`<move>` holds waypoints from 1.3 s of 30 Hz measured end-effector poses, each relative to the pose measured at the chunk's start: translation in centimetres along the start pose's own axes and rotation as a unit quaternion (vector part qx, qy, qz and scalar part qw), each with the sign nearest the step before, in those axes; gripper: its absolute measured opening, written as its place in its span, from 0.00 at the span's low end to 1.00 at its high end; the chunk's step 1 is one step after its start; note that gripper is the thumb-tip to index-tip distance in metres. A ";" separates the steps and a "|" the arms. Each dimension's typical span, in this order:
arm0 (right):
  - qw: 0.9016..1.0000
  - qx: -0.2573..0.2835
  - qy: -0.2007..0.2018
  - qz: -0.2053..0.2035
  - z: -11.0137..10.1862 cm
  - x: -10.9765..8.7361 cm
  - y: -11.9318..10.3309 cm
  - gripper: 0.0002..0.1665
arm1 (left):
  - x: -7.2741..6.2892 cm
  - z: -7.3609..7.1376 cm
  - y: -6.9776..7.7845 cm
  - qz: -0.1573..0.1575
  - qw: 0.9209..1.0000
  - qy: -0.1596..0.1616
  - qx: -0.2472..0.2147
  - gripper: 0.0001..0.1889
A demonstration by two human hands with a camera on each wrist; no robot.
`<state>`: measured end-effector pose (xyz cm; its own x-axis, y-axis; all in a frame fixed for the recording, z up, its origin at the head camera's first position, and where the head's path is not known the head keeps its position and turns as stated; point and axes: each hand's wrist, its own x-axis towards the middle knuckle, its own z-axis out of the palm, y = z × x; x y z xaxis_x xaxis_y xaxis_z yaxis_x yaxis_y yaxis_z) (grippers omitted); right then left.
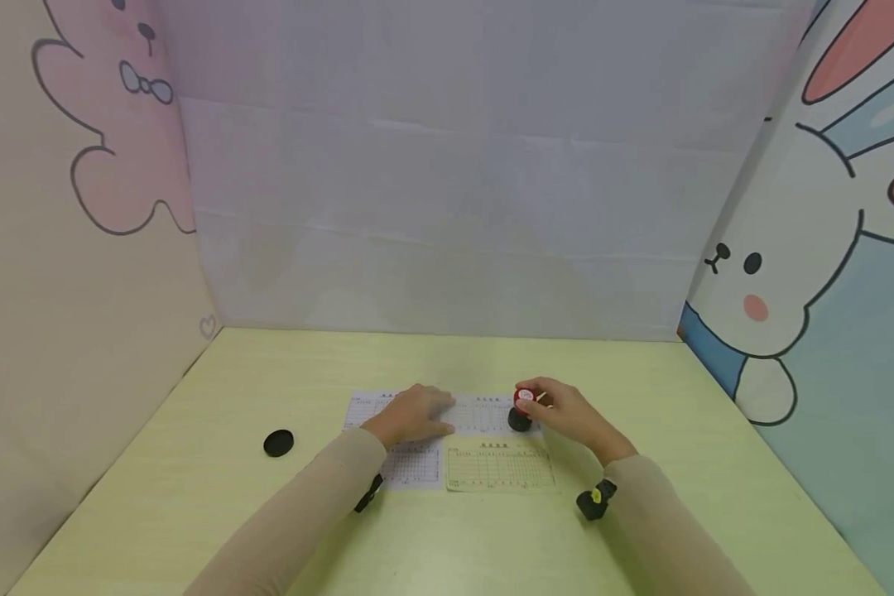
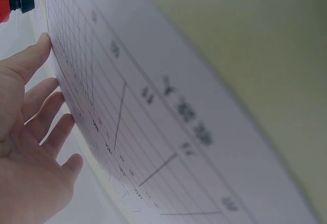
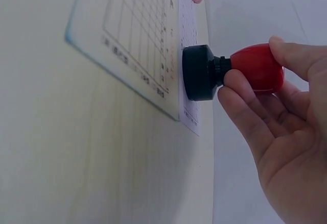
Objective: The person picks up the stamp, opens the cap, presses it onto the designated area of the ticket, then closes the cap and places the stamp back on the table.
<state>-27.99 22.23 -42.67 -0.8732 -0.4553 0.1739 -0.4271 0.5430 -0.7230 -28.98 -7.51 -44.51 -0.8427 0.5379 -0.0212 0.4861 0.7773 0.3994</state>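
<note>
My right hand (image 1: 575,414) grips a round stamp by its red handle, thumb on one side and fingers on the other. The stamp (image 3: 199,73) has a wide black base, which stands upright against the right end of a white printed form (image 1: 480,416). My left hand (image 1: 411,415) rests on the white sheets with its fingers spread and relaxed. In the left wrist view, its fingertips (image 2: 66,124) touch the paper. A yellowish printed form (image 1: 501,468) lies in front of the white one, just left of my right wrist.
A black round lid (image 1: 279,443) lies on the table (image 1: 447,542) to the left of the papers. Another white form (image 1: 415,472) lies beside the yellowish one, partly under my left arm. White sheeting (image 1: 447,182) hangs behind the table, with cartoon-printed panels at both sides.
</note>
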 end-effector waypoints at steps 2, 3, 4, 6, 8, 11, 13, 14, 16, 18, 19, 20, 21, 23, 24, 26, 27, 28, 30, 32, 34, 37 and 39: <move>1.000 -0.006 0.004 -0.008 0.0 0.0 -0.1 0.22 | 0.0 -0.1 0.0 0.000 1.000 0.002 -0.001 0.31; 1.000 -0.007 0.004 -0.009 0.0 0.1 -0.1 0.22 | 0.0 -0.1 0.0 -0.001 1.000 0.002 -0.001 0.31; 1.000 -0.009 0.002 -0.008 0.0 0.1 -0.1 0.22 | 0.0 -0.1 0.0 -0.002 1.000 0.001 -0.001 0.31; 1.000 -0.010 -0.004 -0.004 -0.1 0.1 -0.2 0.22 | 0.0 -0.1 0.0 -0.003 1.000 0.001 -0.004 0.30; 1.000 -0.008 -0.009 -0.001 -0.2 0.2 -0.2 0.22 | 0.0 -0.1 0.0 -0.003 1.000 0.000 -0.005 0.30; 1.000 -0.007 -0.010 -0.002 -0.3 0.3 -0.1 0.21 | 0.0 -0.1 -0.1 -0.003 1.000 0.001 -0.009 0.30; 1.000 -0.011 -0.005 -0.009 -0.2 0.3 0.1 0.22 | 0.1 -0.1 -0.1 -0.003 1.000 0.001 -0.009 0.31; 1.000 -0.015 -0.002 -0.012 -0.1 0.3 0.1 0.22 | 0.1 -0.1 -0.1 -0.003 1.000 0.001 -0.010 0.31; 1.000 -0.019 0.003 -0.016 0.1 0.2 0.2 0.21 | 0.1 0.0 -0.1 -0.004 1.000 0.000 -0.015 0.31; 1.000 -0.022 0.004 -0.014 0.2 0.1 0.2 0.22 | 0.1 0.0 -0.1 -0.002 1.000 0.000 -0.017 0.31; 1.000 -0.022 0.003 -0.012 0.2 0.0 0.1 0.22 | 0.1 0.1 -0.1 -0.002 1.000 0.000 -0.018 0.30; 1.000 -0.024 0.003 -0.012 0.2 0.0 0.1 0.21 | 0.1 0.1 -0.1 -0.002 1.000 0.000 -0.018 0.30; 1.000 -0.024 0.003 -0.011 0.2 0.0 0.0 0.21 | 0.1 0.1 -0.1 -0.003 1.000 0.000 -0.016 0.30; 1.000 -0.025 0.002 -0.010 0.1 0.0 -0.1 0.20 | 0.1 0.2 -0.1 -0.004 1.000 0.002 -0.011 0.30; 1.000 -0.027 0.002 -0.013 0.1 0.1 -0.2 0.20 | 0.1 0.2 -0.1 -0.005 1.000 0.002 -0.010 0.30; 0.999 -0.030 0.003 -0.012 0.2 0.1 -0.2 0.20 | 0.1 0.2 -0.1 -0.007 1.000 0.003 -0.010 0.30; 0.999 -0.030 0.004 -0.011 0.2 0.1 -0.2 0.20 | 0.1 0.2 -0.1 -0.007 1.000 0.003 -0.010 0.30; 0.999 -0.031 0.003 -0.012 0.2 0.2 -0.2 0.20 | 0.1 0.2 -0.1 -0.008 1.000 0.004 -0.013 0.30; 0.999 -0.035 0.004 -0.013 0.2 0.2 -0.2 0.20 | 0.1 0.1 -0.1 -0.008 1.000 0.006 -0.018 0.30; 0.999 -0.036 0.006 -0.014 0.2 0.2 -0.1 0.20 | 0.0 0.0 0.0 -0.008 1.000 0.007 -0.021 0.30; 0.999 -0.038 0.007 -0.014 0.2 0.1 -0.1 0.20 | 0.0 0.0 0.1 -0.011 1.000 0.007 -0.025 0.30; 0.999 -0.041 0.007 -0.011 0.2 0.1 0.1 0.22 | -0.1 -0.1 0.2 -0.012 1.000 0.006 -0.028 0.30; 0.999 -0.042 0.009 -0.009 0.3 0.1 0.1 0.23 | -0.1 -0.1 0.2 -0.011 1.000 0.006 -0.026 0.30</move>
<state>-28.05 22.02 -42.93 -0.8688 -0.4533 0.1991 -0.4605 0.5920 -0.6614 -28.78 -7.44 -44.35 -0.8560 0.5165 -0.0192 0.4550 0.7706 0.4463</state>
